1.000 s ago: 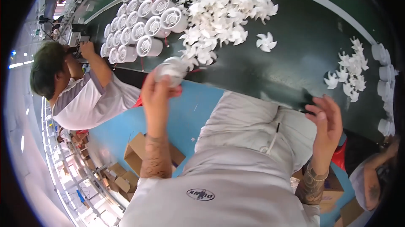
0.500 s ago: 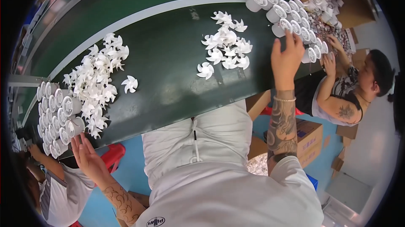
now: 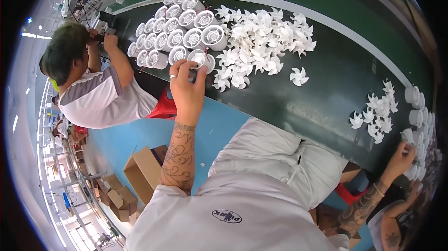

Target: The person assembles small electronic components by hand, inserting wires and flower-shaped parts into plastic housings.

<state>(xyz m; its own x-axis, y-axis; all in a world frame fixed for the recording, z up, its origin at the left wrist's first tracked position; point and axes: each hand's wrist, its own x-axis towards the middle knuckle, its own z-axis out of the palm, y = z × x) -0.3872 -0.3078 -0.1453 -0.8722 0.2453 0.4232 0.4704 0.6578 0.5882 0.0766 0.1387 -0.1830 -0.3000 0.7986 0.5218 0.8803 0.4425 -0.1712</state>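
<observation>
My left hand (image 3: 187, 96) has its thumb and fingers closed around a round white fan housing (image 3: 200, 65) at the near corner of a block of housings. Something white shows inside that housing's mouth. Behind it several more white fan housings (image 3: 175, 37) lie on their sides, ribbed rings facing left. Right of them is a heap of white fan blades (image 3: 266, 36), with one loose fan blade (image 3: 298, 77) apart. At the far right my right hand (image 3: 399, 161) pinches another white housing (image 3: 407, 135), beside a stack of housings (image 3: 415, 118) and a smaller group of fan blades (image 3: 377, 111).
The dark green belt table (image 3: 326, 87) crosses in front of me, with a pale rail (image 3: 284, 4) along its far side. A co-worker (image 3: 93, 83) sits at the left, another person (image 3: 392, 225) at the lower right. Open cardboard boxes (image 3: 142, 169) stand on the blue floor.
The view has swung left. My left hand, open beside the housings before, is now closed on one. My right hand has gone from reaching over the right-hand stack to pinching a housing.
</observation>
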